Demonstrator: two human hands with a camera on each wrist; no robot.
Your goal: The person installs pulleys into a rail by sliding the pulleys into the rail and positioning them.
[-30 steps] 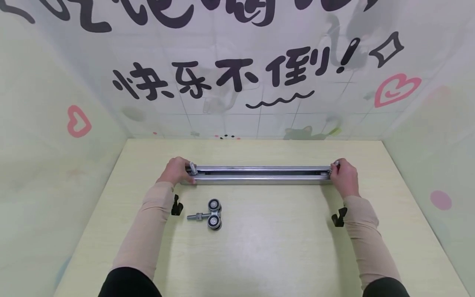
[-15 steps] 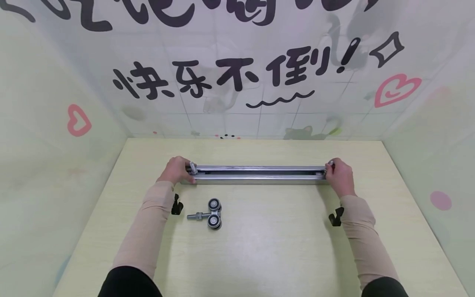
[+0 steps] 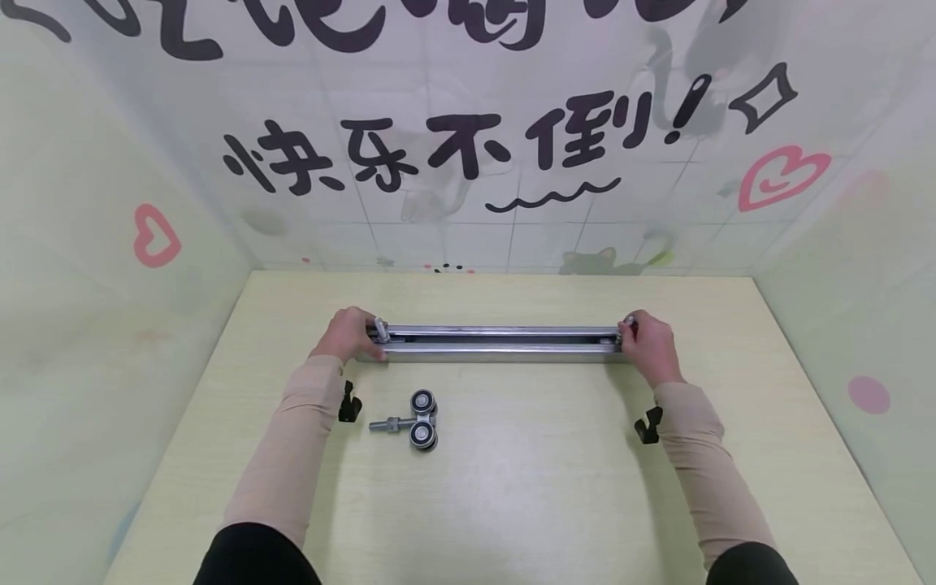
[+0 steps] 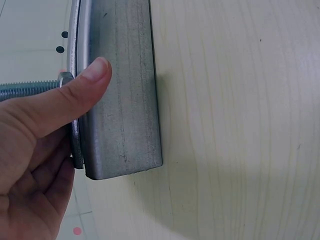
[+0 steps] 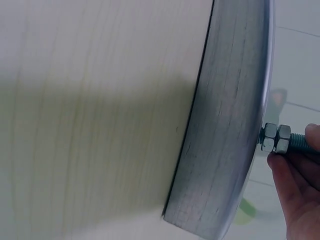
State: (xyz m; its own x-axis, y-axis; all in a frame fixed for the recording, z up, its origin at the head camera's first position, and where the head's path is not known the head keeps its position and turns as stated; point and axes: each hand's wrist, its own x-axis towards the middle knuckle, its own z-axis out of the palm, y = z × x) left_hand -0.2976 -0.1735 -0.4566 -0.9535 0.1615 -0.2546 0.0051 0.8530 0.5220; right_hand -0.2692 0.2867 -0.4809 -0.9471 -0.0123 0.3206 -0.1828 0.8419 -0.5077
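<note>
- Biggest thing here is the pale wood-grain counter (image 3: pixel 512 487), boxed in by white walls with black lettering and pink hearts (image 3: pixel 781 175).
- Across the middle of it lies the long grey metal rail (image 3: pixel 504 344), a channel track running left to right, flat on the counter.
- The left hand (image 3: pixel 349 335) has the rail's left end: in the left wrist view the thumb lies across the rail's face and the fingers curl behind it, right by a threaded silver bolt (image 4: pixel 27 90) sticking out of the track.
- The right hand (image 3: pixel 651 349) sits near the right end, a bit inboard of where the rail stops. In the right wrist view its fingertips (image 5: pixel 290 172) pinch another threaded bolt with two hex nuts (image 5: pixel 276 138) poking out of the rail's slot.
- Loose on the counter in front of the rail, nearer the left forearm, is a spare roller hanger with black wheels and a silver bolt (image 3: pixel 415 422), lying on its side and well apart from both hands.
- Smallest bits: a little black clip on each wrist, left (image 3: pixel 348 403) and right (image 3: pixel 647 425).
</note>
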